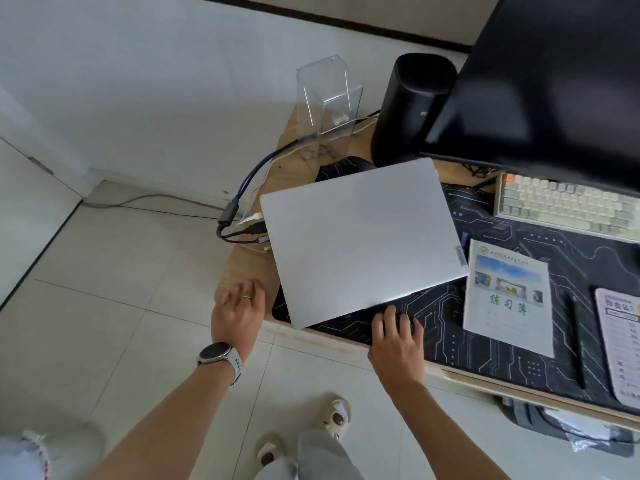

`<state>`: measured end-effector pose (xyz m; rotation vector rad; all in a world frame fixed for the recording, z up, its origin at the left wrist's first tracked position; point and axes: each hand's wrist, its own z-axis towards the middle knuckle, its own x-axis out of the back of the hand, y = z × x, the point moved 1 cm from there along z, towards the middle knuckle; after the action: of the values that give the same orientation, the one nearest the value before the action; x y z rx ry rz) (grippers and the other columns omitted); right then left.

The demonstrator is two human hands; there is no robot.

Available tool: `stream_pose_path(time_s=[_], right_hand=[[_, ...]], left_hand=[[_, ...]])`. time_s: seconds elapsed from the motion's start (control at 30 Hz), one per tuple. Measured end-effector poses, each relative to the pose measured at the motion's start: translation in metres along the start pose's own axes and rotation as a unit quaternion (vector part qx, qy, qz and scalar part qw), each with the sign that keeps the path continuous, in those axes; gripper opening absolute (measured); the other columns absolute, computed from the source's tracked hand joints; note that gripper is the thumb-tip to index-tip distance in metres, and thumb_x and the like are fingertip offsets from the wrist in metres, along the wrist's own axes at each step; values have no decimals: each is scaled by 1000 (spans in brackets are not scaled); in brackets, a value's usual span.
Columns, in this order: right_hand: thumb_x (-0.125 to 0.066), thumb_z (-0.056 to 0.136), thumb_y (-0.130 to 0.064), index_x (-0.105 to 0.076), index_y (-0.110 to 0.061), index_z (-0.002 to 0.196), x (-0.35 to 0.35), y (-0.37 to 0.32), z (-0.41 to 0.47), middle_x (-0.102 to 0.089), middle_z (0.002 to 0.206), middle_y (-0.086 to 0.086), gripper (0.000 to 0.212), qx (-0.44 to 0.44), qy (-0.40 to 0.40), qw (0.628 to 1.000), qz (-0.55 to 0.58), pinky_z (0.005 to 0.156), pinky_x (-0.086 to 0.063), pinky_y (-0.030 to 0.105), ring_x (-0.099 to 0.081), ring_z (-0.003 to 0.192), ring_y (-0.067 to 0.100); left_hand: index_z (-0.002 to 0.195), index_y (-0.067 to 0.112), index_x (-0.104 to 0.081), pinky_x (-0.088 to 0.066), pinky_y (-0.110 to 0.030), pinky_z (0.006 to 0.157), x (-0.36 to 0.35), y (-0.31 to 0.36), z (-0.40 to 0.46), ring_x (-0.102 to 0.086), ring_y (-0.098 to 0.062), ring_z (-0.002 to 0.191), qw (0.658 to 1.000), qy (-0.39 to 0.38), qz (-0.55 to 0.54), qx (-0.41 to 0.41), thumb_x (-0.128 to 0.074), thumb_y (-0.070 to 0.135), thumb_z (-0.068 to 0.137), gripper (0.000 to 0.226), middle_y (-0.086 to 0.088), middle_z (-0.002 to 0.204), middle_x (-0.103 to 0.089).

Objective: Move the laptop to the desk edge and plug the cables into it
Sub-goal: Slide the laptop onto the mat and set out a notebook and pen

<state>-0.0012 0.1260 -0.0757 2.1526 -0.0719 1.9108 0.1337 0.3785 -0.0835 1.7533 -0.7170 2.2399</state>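
Head view is showing your open left hand (239, 299) and open right hand (398, 327) flanking the laptop (360, 237): rigid, slick, weighty, so you're wanting both side edges.

Closed laptop (360, 240) on desk (cables (242, 223) beside).

Bare desk (242, 271) edge lies left of the laptop (360, 240); cables (242, 223) crowd its left side, a notebook (507, 296) its right.

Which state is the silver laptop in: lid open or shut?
Shut. The silver laptop lies flat on the dark desk mat, lid down; only its plain top shows, no screen or keys.
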Motion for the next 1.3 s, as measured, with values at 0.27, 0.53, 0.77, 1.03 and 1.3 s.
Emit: stream_pose_path(time_s=[0.27,0.53,0.77,1.03,1.3], right_hand=[[-71,69,-57,-36,-14,130,52,7,-7,-39,132,6,83,-53,-89,990,97,104,-36,43,-44,119,28],[-67,80,-46,-30,-14,139,142,56,-50,-43,136,8,77,-181,50,943,276,103,-37,43,-43,123,29],[-72,79,-33,-27,-14,144,190,121,-106,-33,149,8,81,-235,193,910,282,113,-27,45,-30,137,27],[-69,82,-37,-18,-13,147,146,238,-153,-24,154,8,86,-284,170,902,278,114,-21,38,-21,142,24],[-69,81,-40,-18,-15,147,101,367,-167,-25,154,8,87,-244,115,929,254,114,-22,37,-25,141,25]], left_hand=[[107,12,-59,-46,-29,56,47,-21,7,-66,-25,66,972,-206,-107,-29,-76,14,68,43,-4,75,-69],[84,11,-61,-49,-29,47,169,-22,41,-56,-18,48,941,21,-334,49,-70,28,81,20,0,54,-59],[123,16,-38,-49,-41,69,255,51,57,-52,-31,93,898,72,-434,-32,-76,36,74,65,-10,102,-55],[134,9,-43,-44,-49,98,241,183,52,-34,-40,129,916,47,-388,-84,-85,33,66,83,-18,148,-31],[130,13,-49,-48,-49,95,227,309,50,-41,-41,128,938,-46,-340,-59,-88,36,59,84,-17,147,-37]])
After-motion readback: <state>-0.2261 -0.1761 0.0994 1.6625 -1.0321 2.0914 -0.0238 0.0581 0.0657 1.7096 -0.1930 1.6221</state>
